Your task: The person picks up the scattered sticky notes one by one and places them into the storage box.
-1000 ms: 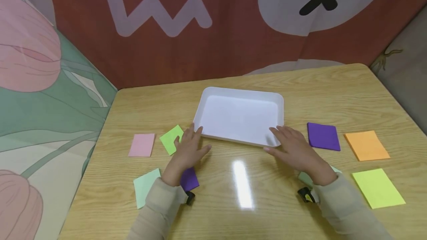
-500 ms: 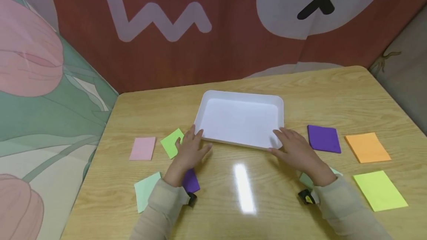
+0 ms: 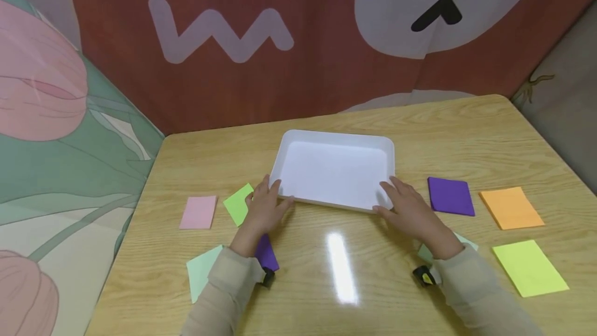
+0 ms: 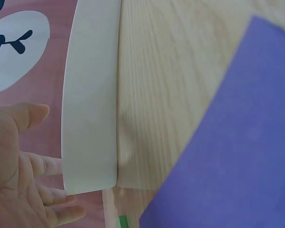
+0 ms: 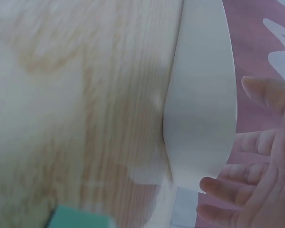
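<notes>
A shallow white rectangular tray (image 3: 333,170) lies on the wooden table in the head view, with nothing in it. My left hand (image 3: 266,211) is at its near left corner, fingers spread and loosely extended. At the near right corner is my right hand (image 3: 410,214), its fingers relaxed. Both wrist views show the tray's outer wall (image 4: 91,104) beside the fingers. Fingertips reach over or around the corners; how firmly they touch cannot be told. Under the left wrist lies a partly covered purple square (image 3: 266,253); a mint square (image 3: 426,254) is partly hidden beneath the right wrist.
Left of the tray are pink (image 3: 199,212), lime green (image 3: 238,205) and mint (image 3: 203,273) squares. To its right lie purple (image 3: 451,196), orange (image 3: 512,208) and yellow (image 3: 530,267) squares. Printed cloth (image 3: 224,92) hangs behind the table.
The head view has tilted up slightly, so the scene sits lower. Both hands have crept a little forward against the tray's corners. The tray and squares show no clear movement.
</notes>
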A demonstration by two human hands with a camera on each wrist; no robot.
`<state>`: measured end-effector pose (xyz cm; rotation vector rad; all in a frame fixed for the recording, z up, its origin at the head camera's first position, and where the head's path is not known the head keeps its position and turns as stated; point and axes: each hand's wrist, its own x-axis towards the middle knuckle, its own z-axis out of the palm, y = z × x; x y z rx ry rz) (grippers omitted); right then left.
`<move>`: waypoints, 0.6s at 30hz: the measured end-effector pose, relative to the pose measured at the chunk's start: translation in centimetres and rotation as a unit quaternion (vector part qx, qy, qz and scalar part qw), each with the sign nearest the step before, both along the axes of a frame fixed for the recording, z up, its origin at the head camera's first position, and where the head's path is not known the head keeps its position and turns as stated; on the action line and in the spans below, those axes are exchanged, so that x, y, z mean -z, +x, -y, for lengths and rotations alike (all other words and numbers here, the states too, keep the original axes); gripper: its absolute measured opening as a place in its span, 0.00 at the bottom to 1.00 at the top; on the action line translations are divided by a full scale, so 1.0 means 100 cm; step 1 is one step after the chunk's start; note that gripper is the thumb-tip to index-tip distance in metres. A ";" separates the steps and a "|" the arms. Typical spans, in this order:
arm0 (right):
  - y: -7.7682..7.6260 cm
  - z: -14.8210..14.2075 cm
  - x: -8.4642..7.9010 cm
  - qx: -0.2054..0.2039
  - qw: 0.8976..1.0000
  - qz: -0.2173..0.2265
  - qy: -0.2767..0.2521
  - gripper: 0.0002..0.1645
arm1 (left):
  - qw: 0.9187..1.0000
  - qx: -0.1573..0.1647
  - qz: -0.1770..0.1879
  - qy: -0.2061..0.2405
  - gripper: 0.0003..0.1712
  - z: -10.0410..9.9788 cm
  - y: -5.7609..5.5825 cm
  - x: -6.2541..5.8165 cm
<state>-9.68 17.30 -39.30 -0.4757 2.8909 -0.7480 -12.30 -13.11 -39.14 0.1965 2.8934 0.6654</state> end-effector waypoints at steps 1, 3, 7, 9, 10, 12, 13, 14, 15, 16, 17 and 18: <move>0.000 0.000 0.000 0.003 1.000 0.005 -0.006 0.36 | 1.000 -0.002 -0.001 0.007 0.35 0.000 -0.001 0.001; -0.001 0.001 -0.001 0.009 1.000 0.012 -0.016 0.37 | 1.000 -0.008 -0.002 0.019 0.35 0.000 -0.002 0.002; -0.001 0.002 -0.003 0.020 0.999 0.017 -0.021 0.38 | 0.999 -0.025 -0.009 0.028 0.34 -0.002 -0.004 0.004; -0.002 0.002 -0.003 0.019 0.999 0.017 -0.021 0.38 | 0.999 -0.034 -0.016 0.025 0.32 -0.003 -0.006 0.005; -0.002 0.003 -0.004 0.019 0.999 0.018 -0.022 0.38 | 0.999 -0.038 -0.017 0.021 0.32 -0.003 -0.006 0.006; -0.001 0.003 -0.004 0.021 0.999 0.022 -0.023 0.39 | 0.999 -0.044 -0.022 0.013 0.30 -0.003 -0.007 0.006; -0.001 0.003 -0.004 0.022 0.999 0.025 -0.023 0.39 | 0.999 -0.045 -0.024 0.011 0.29 -0.003 -0.008 0.006; -0.001 0.003 -0.004 0.024 0.999 0.029 -0.023 0.40 | 0.999 -0.046 -0.026 0.009 0.29 -0.004 -0.008 0.006; -0.001 0.003 -0.004 0.028 0.999 0.034 -0.023 0.40 | 0.999 -0.047 -0.027 0.007 0.28 -0.004 -0.008 0.007; -0.001 0.004 -0.004 0.032 0.999 0.039 -0.022 0.41 | 0.998 -0.047 -0.028 0.007 0.28 -0.004 -0.008 0.007; -0.001 0.004 -0.004 0.036 0.998 0.042 -0.020 0.42 | 0.998 -0.047 -0.030 0.007 0.28 -0.004 -0.009 0.007; -0.001 0.004 -0.004 0.039 0.998 0.045 -0.019 0.43 | 0.998 -0.047 -0.031 0.009 0.29 -0.004 -0.009 0.008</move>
